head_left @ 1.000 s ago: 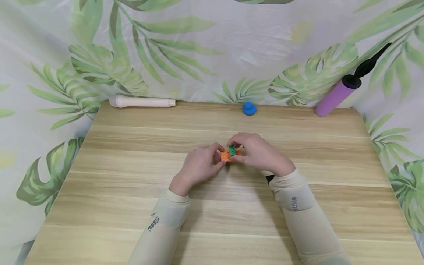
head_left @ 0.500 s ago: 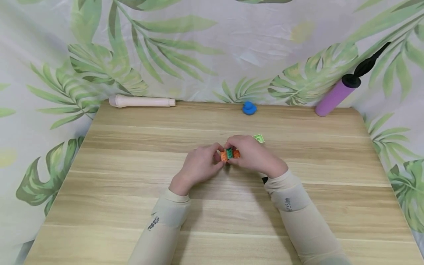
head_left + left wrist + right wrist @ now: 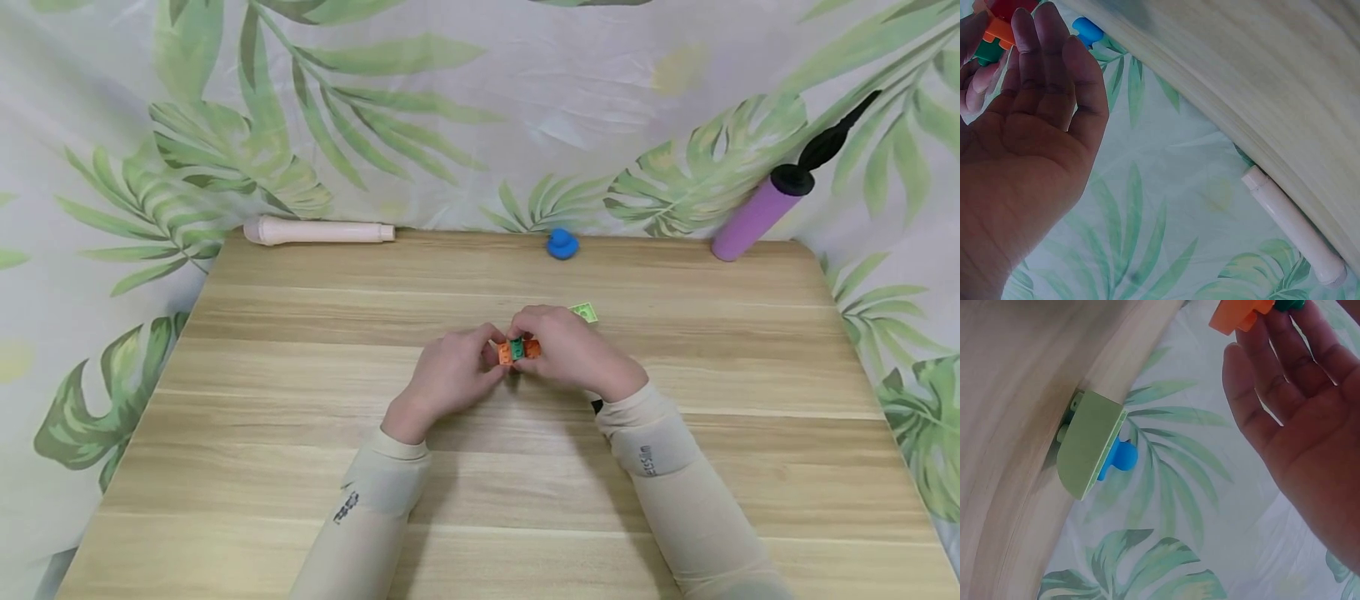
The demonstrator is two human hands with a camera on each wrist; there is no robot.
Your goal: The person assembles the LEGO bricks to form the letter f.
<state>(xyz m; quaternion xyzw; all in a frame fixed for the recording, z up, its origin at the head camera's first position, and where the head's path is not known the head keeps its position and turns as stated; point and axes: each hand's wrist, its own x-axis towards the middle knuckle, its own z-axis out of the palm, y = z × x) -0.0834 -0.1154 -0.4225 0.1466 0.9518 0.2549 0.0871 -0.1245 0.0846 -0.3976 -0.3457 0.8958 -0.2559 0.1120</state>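
In the head view, my left hand (image 3: 448,377) pinches the left end of an orange toy brick (image 3: 505,354). My right hand (image 3: 577,350) pinches a green toy brick (image 3: 517,348) that sits on the orange one's middle, studs showing. More orange shows right of the green, partly behind the right fingers. In the left wrist view, the orange brick (image 3: 999,30) lies between fingertips, with the green brick (image 3: 988,53) against it and a red piece (image 3: 1013,7) beside it. At the right wrist view's top edge, the orange brick (image 3: 1235,314) and green brick (image 3: 1288,304) are partly cut off.
A light green brick (image 3: 584,312) lies just behind the right hand. Along the table's back edge are a pale pink microphone-shaped object (image 3: 322,232), a blue duck-like toy (image 3: 562,244) and a purple pump-like cylinder (image 3: 757,217). Something black (image 3: 597,406) is mostly hidden by the right wrist.
My right hand has moved slightly left and brought the green brick down onto the middle of the orange one. The light green brick has come into sight behind it. The left hand stays put.
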